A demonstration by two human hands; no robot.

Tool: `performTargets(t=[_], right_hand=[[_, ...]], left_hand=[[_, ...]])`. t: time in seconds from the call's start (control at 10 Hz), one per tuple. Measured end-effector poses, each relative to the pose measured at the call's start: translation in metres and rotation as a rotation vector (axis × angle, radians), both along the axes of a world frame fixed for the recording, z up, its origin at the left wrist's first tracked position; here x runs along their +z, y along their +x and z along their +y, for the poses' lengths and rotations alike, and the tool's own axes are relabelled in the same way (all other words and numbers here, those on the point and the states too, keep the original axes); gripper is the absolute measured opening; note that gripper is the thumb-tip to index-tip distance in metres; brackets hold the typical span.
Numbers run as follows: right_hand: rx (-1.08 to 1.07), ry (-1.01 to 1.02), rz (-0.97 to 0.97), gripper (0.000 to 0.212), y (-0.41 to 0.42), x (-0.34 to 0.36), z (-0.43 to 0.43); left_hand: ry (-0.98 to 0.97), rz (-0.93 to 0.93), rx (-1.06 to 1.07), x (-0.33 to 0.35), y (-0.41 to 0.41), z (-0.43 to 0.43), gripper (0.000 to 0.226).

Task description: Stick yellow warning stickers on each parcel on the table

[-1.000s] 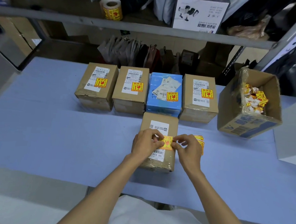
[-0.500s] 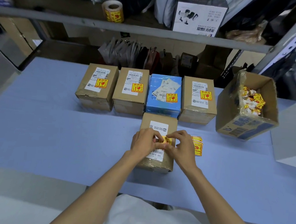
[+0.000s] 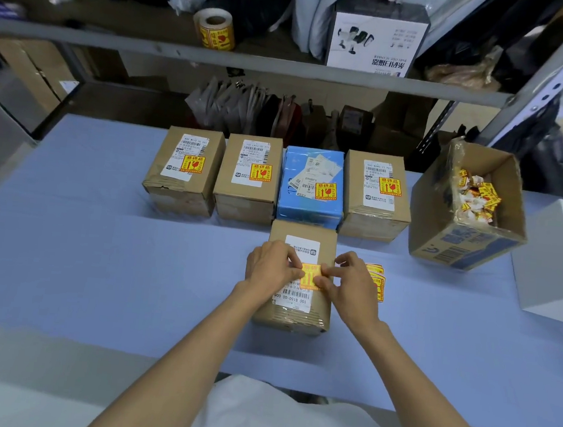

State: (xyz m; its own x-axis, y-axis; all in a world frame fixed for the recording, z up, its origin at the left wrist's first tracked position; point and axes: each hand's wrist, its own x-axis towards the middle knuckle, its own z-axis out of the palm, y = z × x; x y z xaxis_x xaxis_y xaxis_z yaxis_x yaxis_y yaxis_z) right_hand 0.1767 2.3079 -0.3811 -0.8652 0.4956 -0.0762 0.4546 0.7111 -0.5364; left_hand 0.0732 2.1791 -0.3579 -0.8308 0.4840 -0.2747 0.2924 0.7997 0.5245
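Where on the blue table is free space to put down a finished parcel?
Widest bare patch: table left of the near parcel, in front of the leftmost brown parcel. Crowded right: loose stickers, open carton, white box.

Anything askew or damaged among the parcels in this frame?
Two things. The blue parcel carries white labels stuck crooked and overlapping at different angles. The leftmost brown parcel looks torn along its near top edge.
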Motion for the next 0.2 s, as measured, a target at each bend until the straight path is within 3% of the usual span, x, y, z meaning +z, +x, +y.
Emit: performTargets(t=[0.1,0.2], right_hand=[[0.105,0.183,-0.046,0.028,0.0033,0.0069,0.0041],[0.081,0.197,-0.010,0.027,-0.0020,0.0119,0.0034]], left_hand=[[-0.006,-0.024,-0.003,-0.0069,-0.0054,-0.0064,0.021],[0.110,-0.020,-0.012,-0.0110,-0.0113,-0.0090,0.009]])
